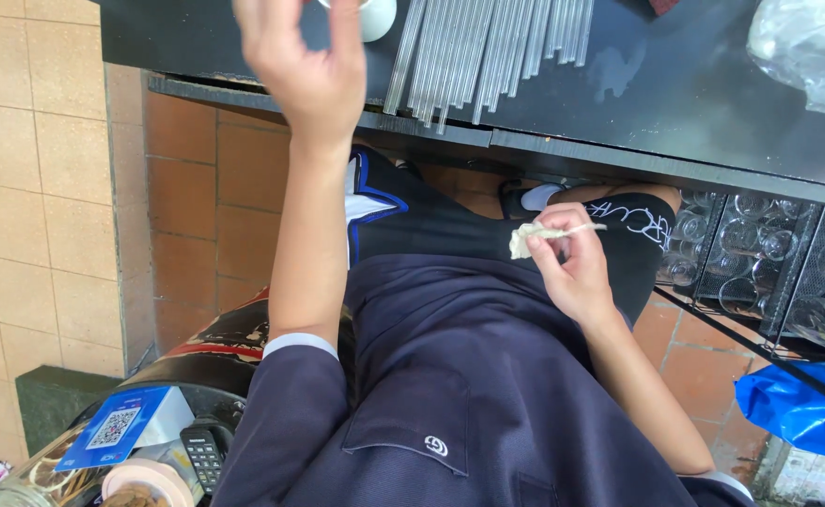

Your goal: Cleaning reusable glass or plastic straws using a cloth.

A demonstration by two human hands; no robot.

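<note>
My left hand [305, 66] reaches up to the dark counter [675, 84], fingers curled around the base of a white cup [380, 16] at the top edge of the view; whether it grips the cup is hard to tell. My right hand [572, 268] is held over my lap and pinches a small crumpled whitish tissue [528, 237] with a thin stick poking out to the right. A row of clear straws [483, 47] lies on the counter just right of my left hand.
A rack of clear glasses [760, 253] stands under the counter at right, a blue plastic bag [802, 408] below it. A clear bag [811, 42] sits at the counter's top right. A calculator [204, 453], blue card [112, 427] and jar [42, 479] lie at the lower left.
</note>
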